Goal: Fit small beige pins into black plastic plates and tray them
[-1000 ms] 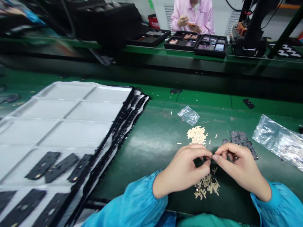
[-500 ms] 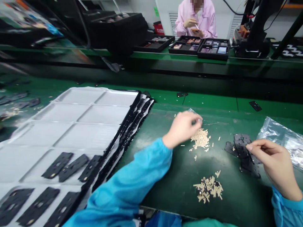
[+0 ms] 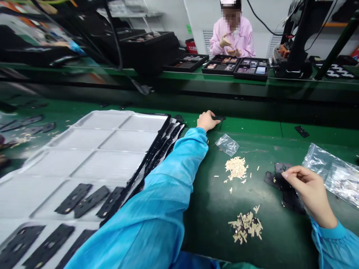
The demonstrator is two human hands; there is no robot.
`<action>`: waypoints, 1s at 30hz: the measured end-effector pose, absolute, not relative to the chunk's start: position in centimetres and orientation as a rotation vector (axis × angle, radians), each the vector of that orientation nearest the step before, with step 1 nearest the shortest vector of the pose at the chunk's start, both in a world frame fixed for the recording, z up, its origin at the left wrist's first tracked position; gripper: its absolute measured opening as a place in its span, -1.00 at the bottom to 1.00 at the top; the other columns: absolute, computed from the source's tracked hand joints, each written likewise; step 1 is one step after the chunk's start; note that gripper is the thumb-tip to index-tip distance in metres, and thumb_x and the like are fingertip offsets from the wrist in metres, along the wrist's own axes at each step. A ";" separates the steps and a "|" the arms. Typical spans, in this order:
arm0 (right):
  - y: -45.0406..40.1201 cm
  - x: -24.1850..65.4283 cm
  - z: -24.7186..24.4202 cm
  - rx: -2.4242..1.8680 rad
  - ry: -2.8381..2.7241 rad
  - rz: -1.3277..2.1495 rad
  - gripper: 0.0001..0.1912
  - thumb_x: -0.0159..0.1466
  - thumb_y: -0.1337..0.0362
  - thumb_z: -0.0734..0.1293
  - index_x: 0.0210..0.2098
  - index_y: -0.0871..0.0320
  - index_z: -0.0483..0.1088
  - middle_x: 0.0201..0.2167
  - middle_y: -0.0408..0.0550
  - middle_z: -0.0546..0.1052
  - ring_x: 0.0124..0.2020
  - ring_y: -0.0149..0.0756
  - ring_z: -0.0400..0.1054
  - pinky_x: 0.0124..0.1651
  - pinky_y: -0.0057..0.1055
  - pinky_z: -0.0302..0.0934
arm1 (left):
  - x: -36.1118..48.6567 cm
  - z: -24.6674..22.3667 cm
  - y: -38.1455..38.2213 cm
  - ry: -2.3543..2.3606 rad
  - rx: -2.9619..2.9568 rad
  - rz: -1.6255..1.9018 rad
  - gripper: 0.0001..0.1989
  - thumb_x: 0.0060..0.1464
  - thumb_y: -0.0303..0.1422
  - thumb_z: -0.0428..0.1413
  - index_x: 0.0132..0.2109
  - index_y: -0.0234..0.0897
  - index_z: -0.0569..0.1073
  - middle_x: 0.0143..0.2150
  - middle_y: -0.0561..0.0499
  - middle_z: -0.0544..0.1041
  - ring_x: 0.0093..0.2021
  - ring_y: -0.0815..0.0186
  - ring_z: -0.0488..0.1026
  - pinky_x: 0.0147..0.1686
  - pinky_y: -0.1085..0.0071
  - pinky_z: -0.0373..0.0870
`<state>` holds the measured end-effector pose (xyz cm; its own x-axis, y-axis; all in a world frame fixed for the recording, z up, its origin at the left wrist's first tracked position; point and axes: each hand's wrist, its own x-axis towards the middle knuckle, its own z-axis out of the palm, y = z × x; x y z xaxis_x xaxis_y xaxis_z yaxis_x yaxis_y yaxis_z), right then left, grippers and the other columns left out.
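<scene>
Green factory counter (image 3: 209, 220), far edge: left hand (image 3: 206, 120) with fingers against small black plate (image 3: 218, 118), grip unclear. Right hand (image 3: 307, 190) curled, fingertips pinched over black plates (image 3: 288, 194), any held piece hidden. Risk: outstretched blue sleeve (image 3: 168, 175) dragging across white tray (image 3: 109, 134), or knocking loose beige pieces (image 3: 236, 168) apart.

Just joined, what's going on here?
The person's left hand is stretched across the green workbench to a small black part. The right hand is over a stack of black parts; whether it holds anything is unclear. Between them lie two piles of small beige pieces. Black parts sit on a white tray to the left. Across the bench, a co-worker in pink works over black trays.
</scene>
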<state>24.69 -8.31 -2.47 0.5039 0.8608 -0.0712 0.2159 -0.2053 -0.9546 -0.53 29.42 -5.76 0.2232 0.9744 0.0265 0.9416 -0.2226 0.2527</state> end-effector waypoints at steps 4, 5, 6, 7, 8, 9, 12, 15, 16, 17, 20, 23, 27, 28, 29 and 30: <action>-7.8 24.3 -2.5 -1.707 -0.948 0.813 -0.74 0.14 0.06 0.52 -0.40 0.14 0.58 -0.45 0.00 0.60 -0.46 -0.26 0.38 -0.43 -0.37 0.24 | -1.1 -5.9 29.3 1.691 2.481 0.299 -0.62 0.34 -0.23 0.18 0.21 -0.27 0.44 0.23 -0.18 0.45 0.15 0.04 0.48 0.11 -0.03 0.47; -7.7 24.2 -2.5 -1.703 -0.953 0.820 -0.74 0.14 0.06 0.53 -0.40 0.14 0.58 -0.45 0.00 0.60 -0.47 -0.27 0.37 -0.43 -0.38 0.24 | -1.1 -6.0 29.2 1.654 2.519 0.310 -0.62 0.34 -0.23 0.18 0.20 -0.28 0.45 0.23 -0.18 0.46 0.15 0.05 0.48 0.11 -0.03 0.47; -7.6 24.1 -2.5 -1.698 -0.956 0.825 -0.74 0.14 0.06 0.53 -0.41 0.14 0.58 -0.46 -0.01 0.60 -0.47 -0.27 0.37 -0.43 -0.38 0.25 | -1.1 -6.0 29.1 1.624 2.553 0.321 -0.63 0.34 -0.23 0.18 0.20 -0.28 0.45 0.22 -0.17 0.46 0.14 0.05 0.48 0.11 -0.03 0.48; -7.6 24.0 -2.4 -1.694 -0.958 0.828 -0.74 0.13 0.06 0.53 -0.42 0.14 0.58 -0.47 -0.01 0.60 -0.47 -0.27 0.38 -0.42 -0.38 0.25 | -1.1 -6.1 29.0 1.601 2.582 0.331 -0.63 0.34 -0.23 0.17 0.19 -0.28 0.45 0.21 -0.17 0.47 0.13 0.06 0.49 0.10 -0.02 0.49; -7.6 24.0 -2.4 -1.692 -0.957 0.828 -0.74 0.13 0.06 0.53 -0.42 0.14 0.58 -0.47 -0.01 0.60 -0.47 -0.26 0.38 -0.42 -0.38 0.26 | -1.1 -6.2 29.0 1.586 2.604 0.338 -0.64 0.34 -0.24 0.17 0.19 -0.29 0.45 0.20 -0.17 0.48 0.11 0.07 0.50 0.08 0.00 0.50; -7.6 23.9 -2.4 -1.689 -0.956 0.827 -0.74 0.12 0.06 0.53 -0.42 0.14 0.58 -0.47 -0.01 0.60 -0.46 -0.26 0.39 -0.41 -0.38 0.27 | -1.1 -6.3 28.9 1.579 2.622 0.344 -0.65 0.34 -0.24 0.17 0.18 -0.29 0.45 0.19 -0.17 0.49 0.10 0.08 0.51 0.07 0.01 0.51; -7.7 23.9 -2.2 -1.682 -0.954 0.809 -0.75 0.11 0.07 0.54 -0.42 0.14 0.58 -0.47 -0.02 0.60 -0.46 -0.26 0.40 -0.40 -0.38 0.29 | -1.2 -6.3 29.0 1.592 2.646 0.364 -0.65 0.34 -0.25 0.17 0.18 -0.30 0.45 0.17 -0.16 0.49 0.08 0.09 0.52 0.05 0.03 0.53; -7.7 23.8 -2.1 -1.682 -0.961 0.800 -0.75 0.11 0.07 0.54 -0.43 0.14 0.58 -0.49 -0.03 0.59 -0.47 -0.27 0.40 -0.41 -0.39 0.29 | -1.3 -6.3 29.0 1.610 2.639 0.376 -0.63 0.34 -0.24 0.18 0.19 -0.30 0.45 0.18 -0.17 0.49 0.10 0.07 0.51 0.07 0.00 0.51; -7.7 23.8 -2.0 -1.682 -0.965 0.801 -0.74 0.11 0.07 0.54 -0.43 0.14 0.58 -0.49 -0.03 0.59 -0.48 -0.26 0.40 -0.42 -0.39 0.30 | -1.3 -6.3 28.9 1.609 2.636 0.372 -0.63 0.34 -0.24 0.18 0.20 -0.29 0.45 0.19 -0.17 0.48 0.11 0.06 0.50 0.07 0.00 0.51; -7.6 23.7 -2.0 -1.682 -0.970 0.804 -0.74 0.11 0.06 0.53 -0.42 0.14 0.58 -0.49 -0.02 0.59 -0.48 -0.26 0.40 -0.42 -0.38 0.30 | -1.2 -6.2 28.8 1.604 2.633 0.367 -0.63 0.33 -0.24 0.18 0.19 -0.29 0.45 0.19 -0.17 0.48 0.11 0.06 0.50 0.08 -0.01 0.50; -7.6 23.5 -2.0 -1.673 -0.989 0.806 -0.73 0.12 0.06 0.53 -0.42 0.14 0.58 -0.49 -0.02 0.59 -0.48 -0.27 0.40 -0.42 -0.39 0.30 | -0.9 -5.8 28.1 1.587 2.631 0.358 -0.64 0.34 -0.24 0.18 0.19 -0.29 0.45 0.19 -0.17 0.49 0.10 0.07 0.50 0.07 0.00 0.51; -7.6 23.6 -2.1 -1.656 -1.009 0.792 -0.74 0.12 0.06 0.53 -0.42 0.14 0.57 -0.49 -0.04 0.58 -0.48 -0.27 0.40 -0.42 -0.38 0.31 | -0.6 -4.4 27.4 1.580 2.622 0.371 -0.65 0.34 -0.25 0.17 0.18 -0.29 0.45 0.17 -0.16 0.49 0.08 0.09 0.52 0.05 0.03 0.53; -7.6 23.9 -2.1 -1.605 -0.974 0.743 -0.76 0.14 0.09 0.53 -0.38 0.13 0.56 -0.50 -0.08 0.55 -0.49 -0.29 0.38 -0.43 -0.38 0.30 | 0.2 -1.3 25.5 1.469 2.628 0.394 -0.64 0.34 -0.24 0.18 0.18 -0.31 0.45 0.16 -0.16 0.50 0.05 0.10 0.53 0.02 0.05 0.54; -7.6 23.8 -2.0 -1.576 -0.962 0.721 -0.77 0.15 0.11 0.53 -0.31 0.13 0.57 -0.50 -0.10 0.53 -0.49 -0.30 0.36 -0.43 -0.38 0.30 | 0.5 -0.5 24.5 1.399 2.643 0.386 -0.66 0.35 -0.23 0.16 0.15 -0.32 0.46 0.13 -0.17 0.51 0.03 0.11 0.53 0.02 0.07 0.53; -7.6 23.7 -1.8 -1.546 -0.960 0.697 -0.73 0.17 0.13 0.52 -0.18 0.11 0.57 -0.46 -0.12 0.52 -0.48 -0.31 0.35 -0.42 -0.38 0.30 | 0.8 0.2 23.3 1.313 2.660 0.369 -0.70 0.37 -0.23 0.13 0.09 -0.33 0.49 0.08 -0.17 0.54 0.01 0.12 0.53 0.02 0.08 0.50; -7.5 23.5 -1.5 -1.527 -0.970 0.672 -0.62 0.18 0.16 0.52 -0.02 0.09 0.53 -0.40 -0.13 0.53 -0.44 -0.31 0.35 -0.41 -0.39 0.30 | 1.1 0.8 21.7 1.214 2.679 0.345 -0.74 0.40 -0.25 0.06 -0.02 -0.36 0.54 0.00 -0.21 0.57 -0.03 0.11 0.54 0.02 0.12 0.47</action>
<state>23.51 -7.53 -1.55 0.4949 0.8634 0.0983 0.2115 -0.0099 -0.9773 1.10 21.68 0.79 0.6396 0.7567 0.1353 0.7150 -0.6502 0.2569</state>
